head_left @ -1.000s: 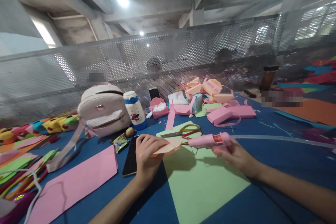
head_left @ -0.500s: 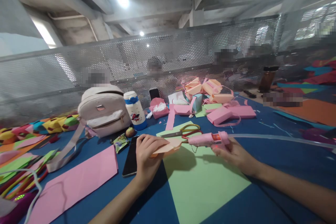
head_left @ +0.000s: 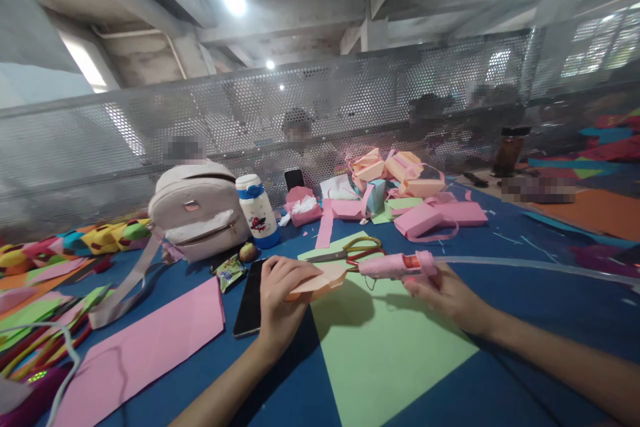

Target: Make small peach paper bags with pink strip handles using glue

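Note:
My left hand [head_left: 284,297] is closed on a folded piece of peach paper [head_left: 323,279], raised over the table. In my right hand [head_left: 445,293] is a pink hot glue gun [head_left: 395,267], its nozzle pointing left at the paper's right edge. Whether nozzle and paper touch I cannot tell. A long clear glue stick [head_left: 520,263] runs out of the gun's back to the right. Beneath both hands lies a light green sheet [head_left: 390,353]. Scissors [head_left: 345,252] with yellow and red handles rest on its far part. A black phone [head_left: 249,303] lies partly behind my left hand.
Pink sheets [head_left: 150,340] lie at the left. A white backpack [head_left: 200,213] and a bottle [head_left: 257,213] stand behind them. Folded paper pieces [head_left: 400,177] are heaped at the back, before a perforated metal screen [head_left: 340,93]. A white cable [head_left: 70,340] crosses the lower left.

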A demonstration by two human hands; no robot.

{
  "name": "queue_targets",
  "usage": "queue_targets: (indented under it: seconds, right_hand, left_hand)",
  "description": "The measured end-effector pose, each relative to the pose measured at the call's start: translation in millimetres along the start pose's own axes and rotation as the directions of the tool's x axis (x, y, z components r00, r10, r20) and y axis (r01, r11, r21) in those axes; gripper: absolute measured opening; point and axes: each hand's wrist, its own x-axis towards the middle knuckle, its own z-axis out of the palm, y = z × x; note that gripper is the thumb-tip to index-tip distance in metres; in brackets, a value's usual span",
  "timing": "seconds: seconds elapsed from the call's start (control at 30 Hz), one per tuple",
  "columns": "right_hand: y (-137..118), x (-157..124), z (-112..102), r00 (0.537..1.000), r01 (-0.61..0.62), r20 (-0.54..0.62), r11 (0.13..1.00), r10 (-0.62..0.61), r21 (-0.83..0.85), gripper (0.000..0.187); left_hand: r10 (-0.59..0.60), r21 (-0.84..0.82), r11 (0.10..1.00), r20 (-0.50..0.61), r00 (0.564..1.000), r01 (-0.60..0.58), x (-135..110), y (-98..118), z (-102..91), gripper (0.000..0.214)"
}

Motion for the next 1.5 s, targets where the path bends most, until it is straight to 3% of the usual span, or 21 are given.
queue_targets:
  seconds: [0.17,0.9,1.3,1.5]
  right_hand:
    - [-4.6,0.9,-1.1,0.998,0.015,0.059,1.0,-0.015,0.011,0.041]
    - [-4.7,2.0,-0.7,0.993,-0.012,0.116,0.999,0.007,0.046,0.042]
    - [8.6,-3.6,5.8,0.995,-0.089,-0.035,0.99,0.093,0.108,0.046]
    - [7.1,-2.2,4.9,0.993,-0.094,-0.054,0.987,0.101,0.128,0.043]
  left_hand:
    - [0.007,-0.001,1.0,-0.01,1.0,-0.007,-0.7,-1.0,0.6,0.012]
    - [0.002,-0.017,1.0,-0.031,1.0,-0.003,-0.8,-1.1,0.5,0.013]
    - [0.007,-0.02,1.0,-0.031,1.0,-0.008,0.5,-0.2,-0.1,0.012]
    - [0.014,-0.017,1.0,-0.033,0.999,-0.015,1.2,0.3,-0.1,0.012]
